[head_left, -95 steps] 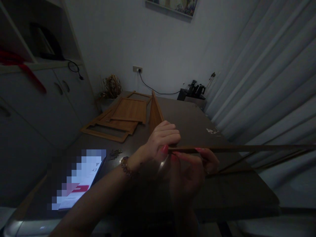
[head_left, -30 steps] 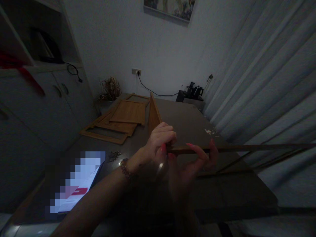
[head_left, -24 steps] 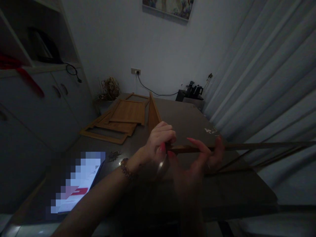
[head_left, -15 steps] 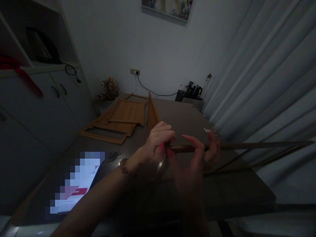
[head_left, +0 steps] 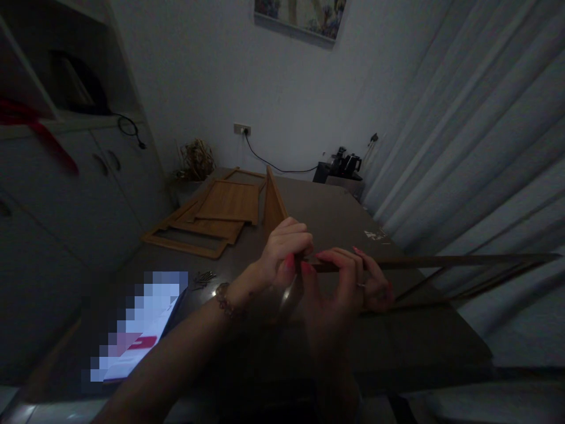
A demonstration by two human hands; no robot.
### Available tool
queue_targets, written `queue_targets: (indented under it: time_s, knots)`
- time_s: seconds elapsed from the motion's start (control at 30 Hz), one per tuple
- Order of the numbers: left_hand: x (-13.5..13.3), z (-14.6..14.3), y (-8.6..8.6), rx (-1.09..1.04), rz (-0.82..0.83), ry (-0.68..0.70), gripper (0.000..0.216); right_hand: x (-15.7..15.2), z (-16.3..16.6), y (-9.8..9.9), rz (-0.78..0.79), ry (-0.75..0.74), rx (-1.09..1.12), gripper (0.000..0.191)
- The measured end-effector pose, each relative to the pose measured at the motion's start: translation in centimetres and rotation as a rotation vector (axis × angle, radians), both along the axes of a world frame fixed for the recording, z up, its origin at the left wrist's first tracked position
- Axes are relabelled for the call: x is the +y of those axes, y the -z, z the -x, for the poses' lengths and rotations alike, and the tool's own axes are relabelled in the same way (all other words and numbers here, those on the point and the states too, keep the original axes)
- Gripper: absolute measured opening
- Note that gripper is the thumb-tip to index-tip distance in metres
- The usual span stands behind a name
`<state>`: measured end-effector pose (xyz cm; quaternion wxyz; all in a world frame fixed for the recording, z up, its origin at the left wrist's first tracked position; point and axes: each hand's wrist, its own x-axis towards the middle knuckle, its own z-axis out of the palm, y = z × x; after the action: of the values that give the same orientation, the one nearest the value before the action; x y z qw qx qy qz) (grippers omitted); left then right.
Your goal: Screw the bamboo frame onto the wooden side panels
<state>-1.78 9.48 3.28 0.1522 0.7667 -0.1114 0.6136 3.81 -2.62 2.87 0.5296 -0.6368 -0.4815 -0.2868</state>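
At the near end of an upright wooden panel, my left hand is closed around the corner where the panel meets a long wooden frame. The frame stretches from there to the right, past the table's edge. Close beside that corner, my right hand has thumb and index finger brought together in a pinch. Whatever lies between those fingertips is too small or hidden to make out. Its other fingers are curled by the frame's rail.
Flat wooden panels and frames lie at the table's left. Several screws sit near a lit tablet. Small pale bits lie at the right. A dark appliance with a kettle stands at the back, beside curtains.
My right hand's spread fingers have closed into a pinch at the corner, its outer fingers drawing in to the left. My left hand and the wooden parts stay almost where they were.
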Motion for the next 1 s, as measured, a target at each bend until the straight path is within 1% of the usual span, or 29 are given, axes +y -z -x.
queue_targets:
  time_s: [0.17,0.23,0.33,0.4,0.47,0.53,0.6,0.67,0.7,0.8,0.87,0.93,1.0]
  knots:
    - [0.0,0.1,-0.2,0.034,-0.033,0.012,0.050,-0.2,-0.8,0.1,0.002,-0.138,0.027,0.028]
    - [0.1,0.1,-0.1,0.045,-0.023,0.011,0.051,-0.1,-0.8,0.0,0.020,-0.128,0.023,0.028]
    - [0.2,0.2,0.1,0.041,-0.010,0.010,0.051,0.0,-0.5,0.0,0.053,-0.045,-0.017,0.030]
    - [0.3,0.2,0.2,0.027,-0.010,0.007,0.050,0.2,-0.4,0.1,0.057,-0.021,-0.035,0.031]
    - [0.3,0.2,0.2,0.012,-0.011,0.001,0.050,0.4,-0.5,0.3,0.039,-0.049,-0.034,0.031]
    - [0.4,0.1,0.2,0.012,-0.014,0.000,0.050,0.3,-0.7,0.6,0.016,-0.128,-0.030,0.028]
    - [0.4,0.1,0.2,0.018,-0.023,0.005,0.050,0.1,-0.8,0.9,0.019,-0.165,-0.048,0.029]
    - [0.5,0.1,0.2,0.013,-0.026,0.000,0.050,-0.4,-0.9,1.2,0.007,-0.140,-0.061,0.031]
    - [0.5,0.1,0.2,0.008,-0.027,-0.004,0.051,-0.7,-1.0,1.4,-0.023,-0.120,-0.057,0.030]
    - [0.4,0.3,0.1,0.021,-0.024,-0.016,0.051,-1.8,-1.7,2.5,-0.163,-0.060,-0.028,0.024]
    - [0.3,0.3,-0.1,0.033,-0.023,-0.020,0.052,-2.5,-2.5,3.7,-0.185,-0.016,-0.040,0.019]
    - [0.3,0.4,-0.3,0.036,-0.025,-0.027,0.053,-3.1,-3.6,5.3,-0.113,0.013,-0.084,0.016]
    - [0.2,0.3,-0.4,0.033,-0.030,-0.034,0.054,-3.7,-4.8,7.0,0.037,0.039,-0.131,0.016]
